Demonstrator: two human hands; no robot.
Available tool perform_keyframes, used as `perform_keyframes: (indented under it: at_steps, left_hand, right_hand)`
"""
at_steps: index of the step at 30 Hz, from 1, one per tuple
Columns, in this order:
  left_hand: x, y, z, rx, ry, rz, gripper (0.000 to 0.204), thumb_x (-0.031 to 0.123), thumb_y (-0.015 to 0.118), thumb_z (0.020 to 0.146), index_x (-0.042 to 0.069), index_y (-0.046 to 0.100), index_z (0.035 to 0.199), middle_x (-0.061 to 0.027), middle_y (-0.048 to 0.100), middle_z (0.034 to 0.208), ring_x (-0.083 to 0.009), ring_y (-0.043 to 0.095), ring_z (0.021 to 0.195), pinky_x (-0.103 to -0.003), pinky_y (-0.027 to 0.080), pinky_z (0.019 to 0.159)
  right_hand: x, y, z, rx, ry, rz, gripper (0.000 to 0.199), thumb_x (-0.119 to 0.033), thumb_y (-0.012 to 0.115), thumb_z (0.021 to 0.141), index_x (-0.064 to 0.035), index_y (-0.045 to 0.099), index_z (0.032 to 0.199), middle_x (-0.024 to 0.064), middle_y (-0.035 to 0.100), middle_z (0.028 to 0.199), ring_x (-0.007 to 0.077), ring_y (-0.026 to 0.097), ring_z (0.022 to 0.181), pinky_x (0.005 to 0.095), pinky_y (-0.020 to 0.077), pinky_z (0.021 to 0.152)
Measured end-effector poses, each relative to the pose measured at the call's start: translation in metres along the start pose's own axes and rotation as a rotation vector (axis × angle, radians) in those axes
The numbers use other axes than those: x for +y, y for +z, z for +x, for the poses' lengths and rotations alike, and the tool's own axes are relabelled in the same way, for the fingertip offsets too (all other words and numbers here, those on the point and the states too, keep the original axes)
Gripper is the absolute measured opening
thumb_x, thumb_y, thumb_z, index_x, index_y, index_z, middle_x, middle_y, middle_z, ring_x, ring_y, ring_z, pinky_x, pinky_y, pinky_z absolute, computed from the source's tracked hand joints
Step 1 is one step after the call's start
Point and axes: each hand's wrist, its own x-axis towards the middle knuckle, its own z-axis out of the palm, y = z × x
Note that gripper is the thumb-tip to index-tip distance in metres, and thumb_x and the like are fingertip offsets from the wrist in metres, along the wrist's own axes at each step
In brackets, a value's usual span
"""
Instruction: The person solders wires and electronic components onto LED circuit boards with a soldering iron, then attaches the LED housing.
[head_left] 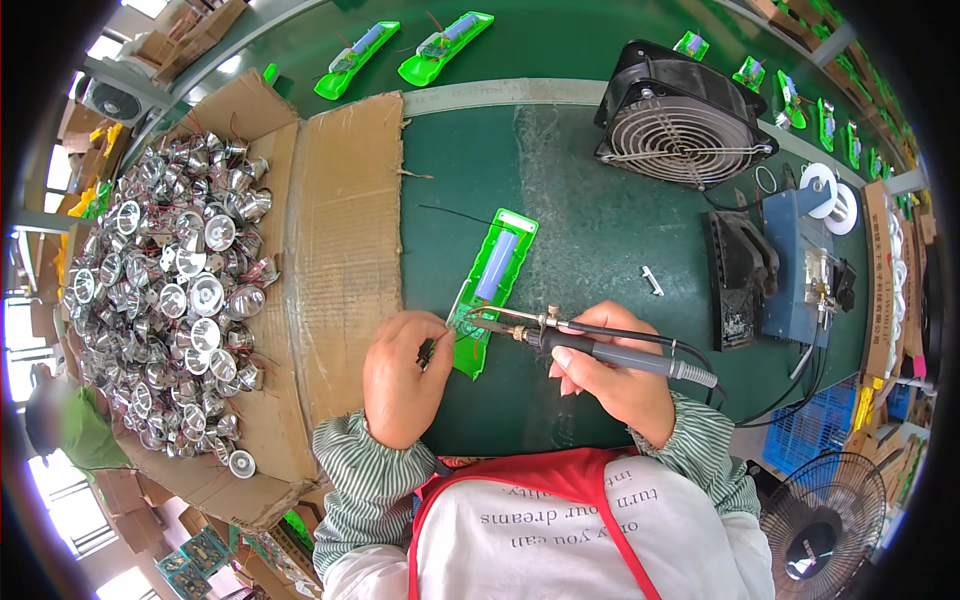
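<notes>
My right hand (620, 375) is wrapped around a grey-handled soldering iron (610, 352), which has a metal feed tube clamped along its top. The iron's tip points left, at the lower part of a bright green plastic housing (513, 225) lying tilted on the bench. A blue cylindrical battery cell (497, 265) sits in the housing, with a small circuit board (470, 322) and thin wires below it. On the housing's left side, my left hand (403, 375) pinches what looks like a thin wire by the board; its fingers partly hide it.
At left, a cardboard box (290, 200) holds a heap of silvery reflector cups (205, 295) with wires. A black fan (685, 130) stands at the back right, beside a blue solder feeder (795, 260) and a black stand (735, 280). More green housings (447, 48) lie beyond the bench edge.
</notes>
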Motion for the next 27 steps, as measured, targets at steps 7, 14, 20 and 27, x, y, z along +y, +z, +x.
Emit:
perform_keyframes:
  at_steps: [7,14,20,27]
  left_hand:
    - [0.0007,0.0001,0.0004,0.007,-0.003,0.000,0.006,0.003,0.060,0.074,0.001,0.054,0.075,-0.0109,0.059,0.081,-0.0284,0.054,0.073,-0.036,0.043,0.063]
    - [0.0030,-0.0006,0.0017,0.004,0.002,0.022,0.006,0.002,0.060,0.073,0.001,0.054,0.075,-0.0110,0.058,0.080,-0.0286,0.054,0.073,-0.036,0.043,0.063]
    - [0.0020,0.0006,0.0005,0.026,0.015,0.013,0.007,0.002,0.060,0.073,0.000,0.054,0.074,-0.0117,0.058,0.080,-0.0289,0.054,0.071,-0.036,0.043,0.062]
    - [0.0028,0.0012,-0.0006,0.021,-0.007,0.009,0.007,0.002,0.060,0.073,0.000,0.054,0.074,-0.0120,0.058,0.080,-0.0289,0.054,0.072,-0.036,0.044,0.062]
  right_hand:
    - [0.0037,-0.0002,0.0027,-0.012,-0.012,-0.063,0.012,0.001,0.058,0.079,0.0043,0.048,0.086,0.0131,0.061,0.069,0.0120,0.058,0.053,0.0239,0.0477,0.047]
    - [-0.0032,-0.0049,-0.0025,0.025,-0.012,0.022,0.013,-0.002,0.060,0.080,0.0040,0.051,0.086,0.0101,0.061,0.072,0.0097,0.059,0.059,0.0225,0.0493,0.051]
    - [-0.0030,-0.0066,-0.0045,0.000,0.013,0.021,0.013,-0.003,0.061,0.080,0.0040,0.051,0.087,0.0101,0.061,0.073,0.0099,0.059,0.060,0.0230,0.0495,0.050]
    - [0.0038,0.0001,-0.0006,-0.005,0.001,0.014,0.013,-0.004,0.061,0.080,0.0034,0.052,0.087,0.0090,0.061,0.073,0.0096,0.059,0.061,0.0223,0.0487,0.050]
